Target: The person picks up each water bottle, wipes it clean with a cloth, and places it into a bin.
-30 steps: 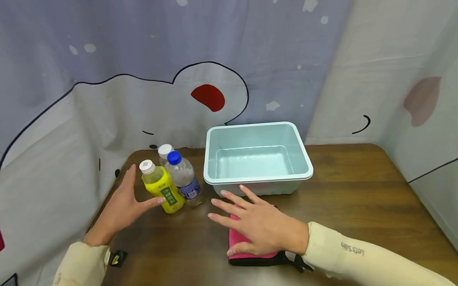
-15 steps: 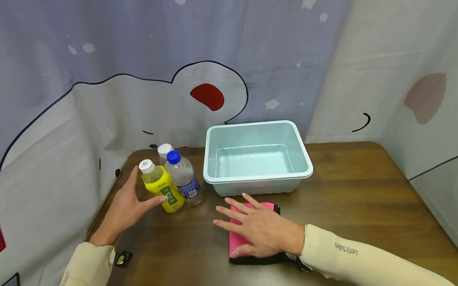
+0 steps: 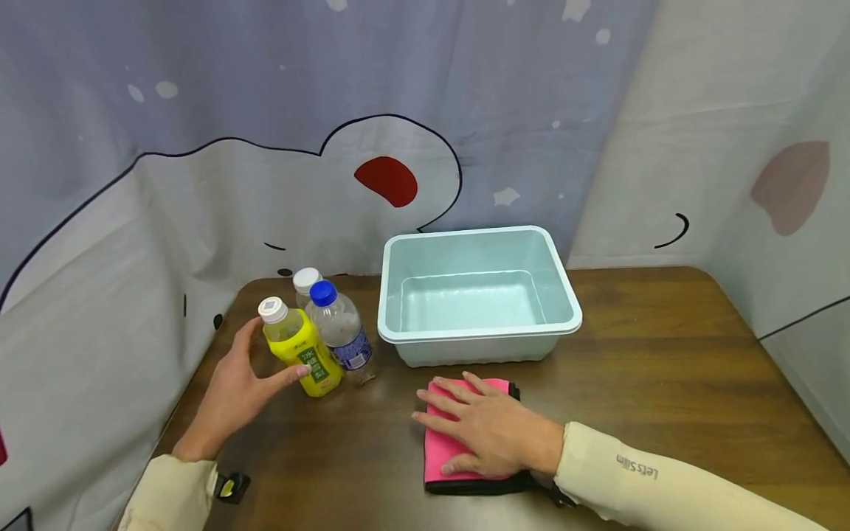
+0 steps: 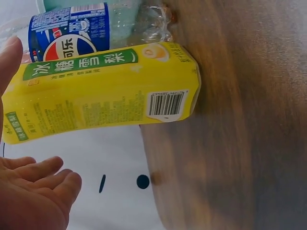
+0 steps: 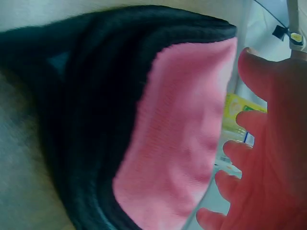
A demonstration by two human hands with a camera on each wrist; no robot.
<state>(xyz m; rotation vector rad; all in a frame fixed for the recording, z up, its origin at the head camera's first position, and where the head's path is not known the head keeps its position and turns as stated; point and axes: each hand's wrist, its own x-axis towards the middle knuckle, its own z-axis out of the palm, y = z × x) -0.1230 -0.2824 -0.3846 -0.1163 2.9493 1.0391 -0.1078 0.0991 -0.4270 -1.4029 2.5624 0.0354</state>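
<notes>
A pale curtain printed with cartoon outlines hangs behind a wood-grain desk. At the left, the person's left hand has its grip apart, thumb and fingers spread around a yellow-labelled pear drink bottle; I cannot tell whether the skin touches it. That bottle stands on the desk's left side, with a blue-capped cola bottle just beside it to the right and a white-capped bottle behind, mostly hidden. Near the middle, the right hand is likewise apart, fingers spread and palm down over a folded pink cloth with black edging. Beyond the cloth, toward the far edge, sits a light-blue plastic basin. Cream sleeves cover both forearms.
</notes>
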